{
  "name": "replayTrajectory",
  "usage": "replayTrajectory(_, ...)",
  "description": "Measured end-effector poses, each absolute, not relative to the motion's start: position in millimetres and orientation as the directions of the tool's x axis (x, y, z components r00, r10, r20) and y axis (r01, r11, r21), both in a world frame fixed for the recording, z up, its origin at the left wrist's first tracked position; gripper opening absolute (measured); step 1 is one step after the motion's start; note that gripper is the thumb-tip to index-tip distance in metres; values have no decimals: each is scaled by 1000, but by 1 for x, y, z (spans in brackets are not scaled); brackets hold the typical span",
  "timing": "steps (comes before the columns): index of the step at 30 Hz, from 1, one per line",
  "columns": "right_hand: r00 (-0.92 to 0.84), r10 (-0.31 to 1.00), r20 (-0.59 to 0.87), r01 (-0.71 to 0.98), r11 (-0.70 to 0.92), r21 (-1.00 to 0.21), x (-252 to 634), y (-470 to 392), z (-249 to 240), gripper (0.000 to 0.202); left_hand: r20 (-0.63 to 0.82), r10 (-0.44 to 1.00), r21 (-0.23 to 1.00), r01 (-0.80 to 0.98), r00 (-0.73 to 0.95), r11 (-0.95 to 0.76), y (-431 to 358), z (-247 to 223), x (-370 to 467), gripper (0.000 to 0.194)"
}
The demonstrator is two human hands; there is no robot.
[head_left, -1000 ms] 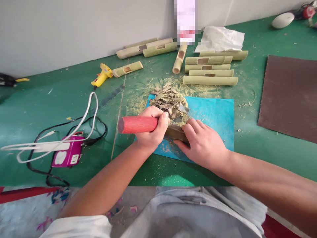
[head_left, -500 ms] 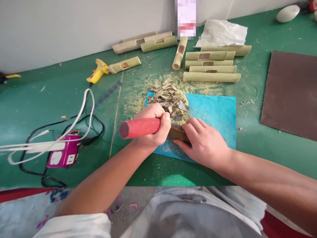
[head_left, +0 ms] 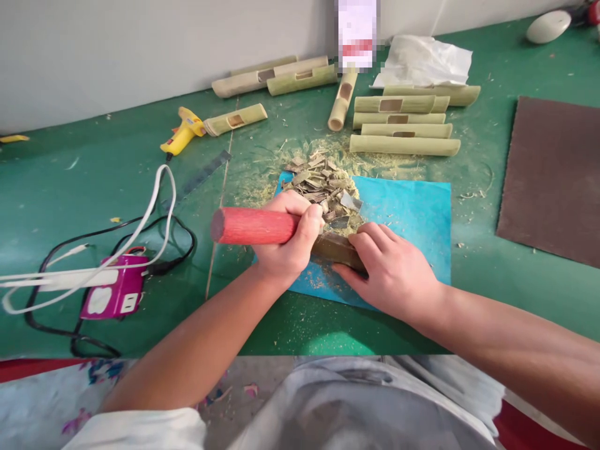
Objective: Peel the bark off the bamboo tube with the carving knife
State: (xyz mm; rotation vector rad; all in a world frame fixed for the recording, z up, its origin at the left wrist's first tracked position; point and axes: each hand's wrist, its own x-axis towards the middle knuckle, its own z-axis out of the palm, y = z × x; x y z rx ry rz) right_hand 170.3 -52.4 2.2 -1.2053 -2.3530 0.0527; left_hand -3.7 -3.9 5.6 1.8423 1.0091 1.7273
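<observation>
My left hand (head_left: pixel 290 237) is closed around a red wooden handle (head_left: pixel 255 226), whose thick end points left. What is at the handle's other end is hidden by the hand. My right hand (head_left: pixel 394 269) grips the right end of a brown bamboo piece (head_left: pixel 337 250), which reaches toward my left hand. The piece lies over a blue sheet (head_left: pixel 412 219) on the green table. Just beyond my hands a heap of bamboo chips (head_left: pixel 323 181) sits on the sheet's left part, with sawdust around it.
Several cut bamboo tubes (head_left: pixel 405 145) lie at the back. A yellow glue gun (head_left: pixel 185 132) touches one tube at the left. A purple power adapter (head_left: pixel 115 287) with tangled cables is at left, a brown mat (head_left: pixel 553 181) at right, a white bag (head_left: pixel 424 62) behind.
The red handle's end has shifted slightly left and up with my left hand. My right hand keeps its hold on the bamboo piece. The view has shifted slightly.
</observation>
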Motion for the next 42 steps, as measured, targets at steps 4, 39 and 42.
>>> replayTrajectory(4,-489,778,394,760,602,-246,169,-53,4,24,641,768,731,297,10,-614,-7,8,-4,32)
replayTrajectory(39,-508,774,379,742,616,-263,171,-53,2,22,728,686,651,334,-21,-681,-5,5,-8,30)
replayTrajectory(42,-506,770,389,743,618,-257,171,-53,3,23,658,750,747,185,-68,-639,-4,5,-7,31)
